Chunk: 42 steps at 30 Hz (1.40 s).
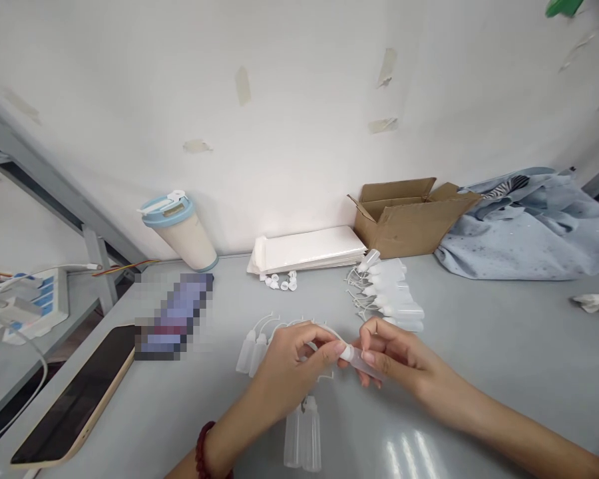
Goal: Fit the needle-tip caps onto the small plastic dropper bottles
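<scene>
A small translucent plastic squeeze bottle (360, 362) is held at a slant between my hands. My left hand (297, 356) pinches its white cap end, where a thin white strap runs back under the fingers. My right hand (404, 356) grips the bottle's body between thumb and fingers. Partly behind my left hand, several similar bottles (247, 351) lie with their straps pointing away. Two more bottles (302, 436) lie below that wrist. A row of bottles with straps (397, 293) lies beyond my right hand.
Small white caps (284, 285) lie in front of a stack of white sheets (312, 249). An open cardboard box (412, 223) and light blue fabric (534, 229) stand by the wall. Leftward are a tumbler (184, 236), a phone (80, 392), a blurred-out rectangular object (177, 316) and a power strip (42, 306).
</scene>
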Tool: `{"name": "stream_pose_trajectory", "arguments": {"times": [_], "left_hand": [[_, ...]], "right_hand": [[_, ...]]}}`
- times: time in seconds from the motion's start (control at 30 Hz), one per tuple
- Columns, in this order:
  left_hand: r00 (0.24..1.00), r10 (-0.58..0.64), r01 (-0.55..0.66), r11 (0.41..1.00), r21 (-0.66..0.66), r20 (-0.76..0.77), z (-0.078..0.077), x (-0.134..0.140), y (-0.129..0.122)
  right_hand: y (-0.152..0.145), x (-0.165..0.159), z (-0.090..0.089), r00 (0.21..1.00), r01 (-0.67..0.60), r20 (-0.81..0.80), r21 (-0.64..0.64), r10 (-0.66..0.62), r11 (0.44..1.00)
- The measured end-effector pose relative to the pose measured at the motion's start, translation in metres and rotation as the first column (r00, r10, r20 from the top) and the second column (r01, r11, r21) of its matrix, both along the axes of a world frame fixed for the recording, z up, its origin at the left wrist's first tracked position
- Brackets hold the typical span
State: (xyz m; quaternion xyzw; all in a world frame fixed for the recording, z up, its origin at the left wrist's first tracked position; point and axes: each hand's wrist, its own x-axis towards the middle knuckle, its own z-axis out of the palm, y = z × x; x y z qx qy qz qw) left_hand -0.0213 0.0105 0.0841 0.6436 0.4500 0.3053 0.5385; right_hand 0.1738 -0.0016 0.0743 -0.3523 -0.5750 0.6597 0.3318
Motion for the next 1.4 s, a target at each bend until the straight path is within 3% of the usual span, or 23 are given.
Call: {"name": "stream_pose_trajectory", "arguments": {"times": [0.13, 0.3, 0.43, 0.57, 0.73, 0.8, 0.9, 0.97, 1.03, 1.13, 1.2, 1.3, 1.4], "left_hand": [[0.998, -0.014, 0.016, 0.999, 0.037, -0.057, 0.000, -0.001, -0.001], [0.997, -0.038, 0.035, 0.998, 0.049, 0.063, -0.004, -0.001, 0.000], [0.992, -0.020, 0.027, 0.998, -0.053, 0.127, -0.007, -0.001, 0.001], [0.990, -0.078, 0.097, 0.979, -0.178, 0.114, -0.006, 0.003, -0.003], [0.990, -0.019, 0.047, 0.978, -0.204, 0.138, -0.004, 0.005, -0.004], [0.987, 0.036, -0.003, 0.978, -0.209, 0.155, -0.006, 0.004, -0.003], [0.981, 0.060, -0.017, 0.974, -0.226, 0.183, -0.007, 0.001, -0.002], [0.981, 0.052, -0.008, 0.974, -0.225, 0.188, -0.007, 0.000, -0.003], [0.980, 0.066, -0.026, 0.977, -0.210, 0.185, -0.006, 0.001, -0.005], [0.984, 0.119, -0.099, 0.984, -0.148, 0.131, -0.006, 0.004, -0.008], [0.988, 0.138, -0.133, 0.989, -0.072, 0.072, -0.006, 0.006, -0.010], [0.990, 0.131, -0.129, 0.991, -0.045, 0.045, -0.007, 0.007, -0.009], [0.996, 0.076, -0.071, 0.991, -0.116, 0.039, -0.007, 0.005, -0.007]], "right_hand": [[-0.001, -0.001, -0.001, 0.999, 0.027, 0.042, 0.024, -0.028, 0.999], [0.003, -0.002, -0.004, 0.998, 0.062, -0.009, -0.006, -0.063, 0.998], [0.004, -0.002, -0.003, 0.998, 0.065, 0.003, 0.024, -0.065, 0.998], [-0.001, -0.002, -0.002, 0.998, 0.042, 0.035, 0.059, -0.044, 0.997], [-0.003, -0.002, -0.008, 0.987, 0.065, 0.135, 0.159, -0.087, 0.985], [-0.002, -0.001, -0.010, 0.962, 0.070, 0.232, 0.301, -0.144, 0.951], [-0.002, 0.000, -0.012, 0.906, 0.036, 0.328, 0.574, -0.270, 0.818], [-0.002, 0.001, -0.012, 0.886, 0.015, 0.342, 0.653, -0.313, 0.758], [-0.002, 0.001, -0.011, 0.887, 0.023, 0.357, 0.602, -0.294, 0.798], [0.000, 0.001, -0.009, 0.901, 0.054, 0.373, 0.410, -0.222, 0.910], [0.001, 0.000, -0.007, 0.909, 0.070, 0.370, 0.316, -0.191, 0.946], [0.001, 0.001, -0.007, 0.908, 0.086, 0.365, 0.322, -0.207, 0.943], [-0.001, 0.003, -0.009, 0.884, 0.097, 0.360, 0.483, -0.298, 0.870]]}}
